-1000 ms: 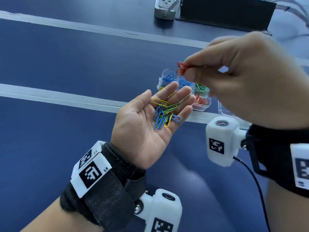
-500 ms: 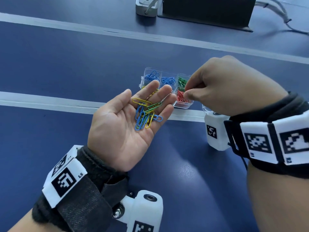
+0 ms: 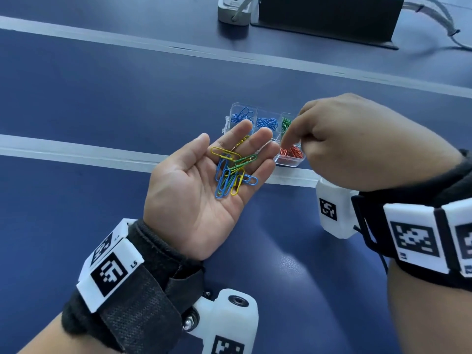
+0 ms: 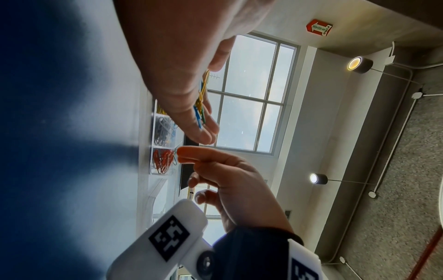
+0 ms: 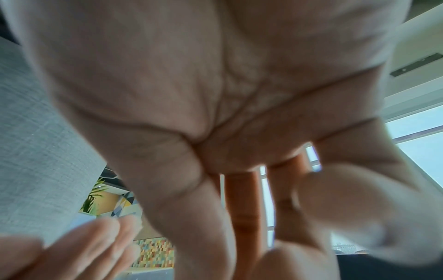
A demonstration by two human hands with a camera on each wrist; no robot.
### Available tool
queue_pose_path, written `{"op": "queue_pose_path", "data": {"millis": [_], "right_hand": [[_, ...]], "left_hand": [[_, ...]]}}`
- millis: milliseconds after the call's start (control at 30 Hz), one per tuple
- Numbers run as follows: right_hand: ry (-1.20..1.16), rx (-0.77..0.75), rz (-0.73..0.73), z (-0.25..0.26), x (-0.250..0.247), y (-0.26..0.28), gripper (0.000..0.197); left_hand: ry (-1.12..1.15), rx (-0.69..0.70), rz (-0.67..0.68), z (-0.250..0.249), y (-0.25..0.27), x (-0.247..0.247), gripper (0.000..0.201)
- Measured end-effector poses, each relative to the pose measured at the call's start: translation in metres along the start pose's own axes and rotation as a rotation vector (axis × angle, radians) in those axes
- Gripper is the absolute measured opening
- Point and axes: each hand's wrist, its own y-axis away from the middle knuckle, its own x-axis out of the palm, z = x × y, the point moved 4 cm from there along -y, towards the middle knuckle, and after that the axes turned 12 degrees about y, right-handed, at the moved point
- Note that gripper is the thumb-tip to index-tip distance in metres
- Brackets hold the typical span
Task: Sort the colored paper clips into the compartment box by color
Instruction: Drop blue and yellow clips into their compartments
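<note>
My left hand point(image 3: 194, 195) lies palm up above the blue table and carries several loose clips point(image 3: 233, 175), yellow, green and blue, on its straight fingers. Just beyond its fingertips stands the clear compartment box point(image 3: 229, 113), with blue clips point(image 3: 242, 116), green clips point(image 3: 286, 122) and red clips point(image 3: 293, 152) in separate cells. My right hand point(image 3: 357, 144) hovers over the red cell with its index fingertip point(image 3: 286, 144) pointing down. The left wrist view shows the right hand's fingers point(image 4: 191, 155) extended with nothing between them, next to the red clips point(image 4: 163, 161).
A black stand point(image 3: 327, 19), a white device point(image 3: 233, 8) and cables point(image 3: 439, 16) sit at the table's far edge. Pale strips point(image 3: 76, 152) run across the blue table. My left hand's fingers hide the box's front-left cells.
My right hand came down from above with a red clip pinched in it, reached the red cell, and now shows no clip. The left hand has stayed palm up with its clips.
</note>
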Motion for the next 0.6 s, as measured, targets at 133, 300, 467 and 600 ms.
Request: {"op": "queue_pose_path", "data": {"millis": [133, 300, 467, 600], "right_hand": [[0.007, -0.009, -0.034, 0.001, -0.002, 0.004, 0.033], [-0.113, -0.201, -0.233, 0.026, -0.019, 0.014, 0.022], [-0.037, -0.232, -0.126, 0.036, -0.002, 0.005, 0.016], [-0.049, -0.247, -0.195, 0.034, -0.007, 0.008, 0.011]], "left_hand": [[-0.018, -0.005, -0.003, 0.002, 0.003, 0.001, 0.051], [-0.025, -0.003, 0.002, 0.002, 0.005, 0.002, 0.056], [-0.004, -0.005, 0.03, 0.001, 0.006, 0.003, 0.058], [0.023, -0.009, 0.057, 0.001, 0.005, 0.003, 0.057]]}}
